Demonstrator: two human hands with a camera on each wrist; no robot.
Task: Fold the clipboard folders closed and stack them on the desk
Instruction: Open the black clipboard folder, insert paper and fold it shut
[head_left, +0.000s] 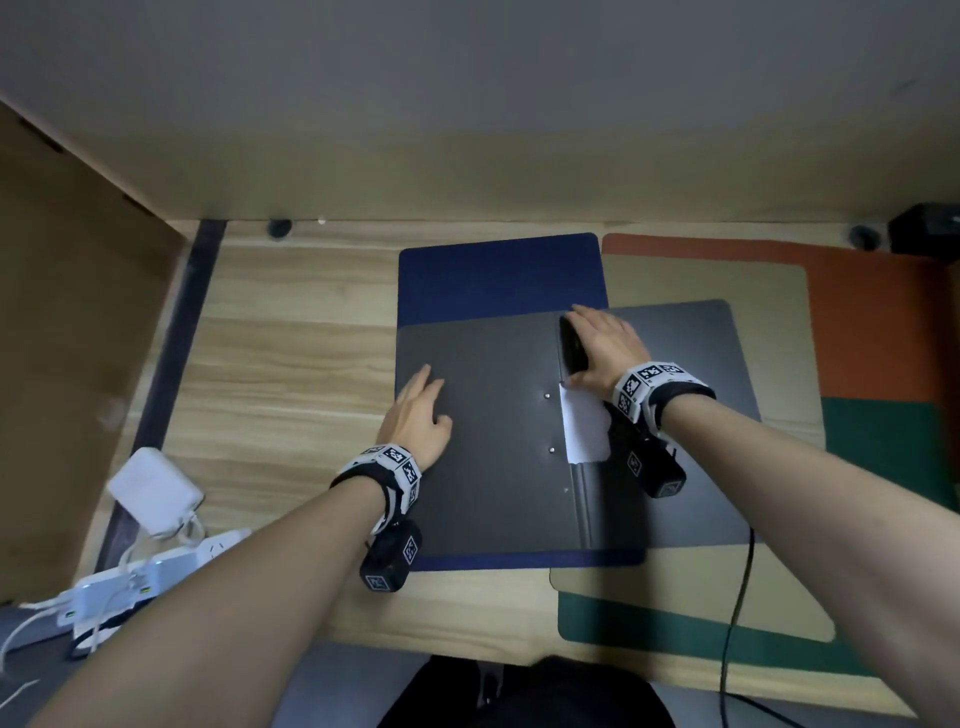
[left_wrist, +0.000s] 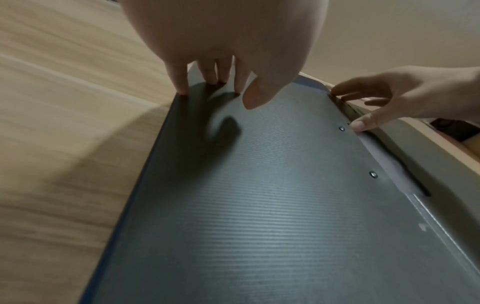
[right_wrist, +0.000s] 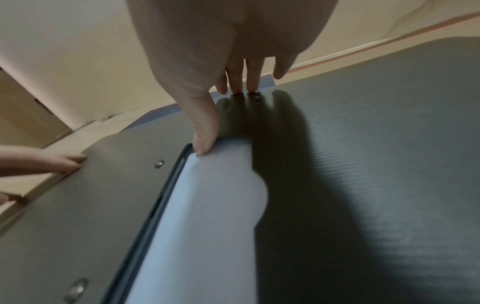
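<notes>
A dark grey clipboard folder (head_left: 493, 467) lies open and flat on the desk, on top of a navy folder (head_left: 498, 275). My left hand (head_left: 423, 395) rests with straight fingers on the left panel, fingertips at its left edge (left_wrist: 182, 90). My right hand (head_left: 597, 343) lies over the glossy black clip (head_left: 571, 348) at the spine. Its fingers (right_wrist: 239, 84) touch down there, and its thumb presses the corner of a white label (right_wrist: 207, 205). Two rivets (head_left: 546, 396) show beside the spine. To the right, tan (head_left: 701, 280), orange (head_left: 872, 322) and green (head_left: 893, 441) folders lie overlapped under the grey one.
A white power strip with a charger (head_left: 156, 488) and cables sits at the desk's left front. A black cable (head_left: 737, 597) runs over the folders at the right front. A dark box (head_left: 930, 228) stands at the back right. A wooden side panel (head_left: 78, 312) bounds the left.
</notes>
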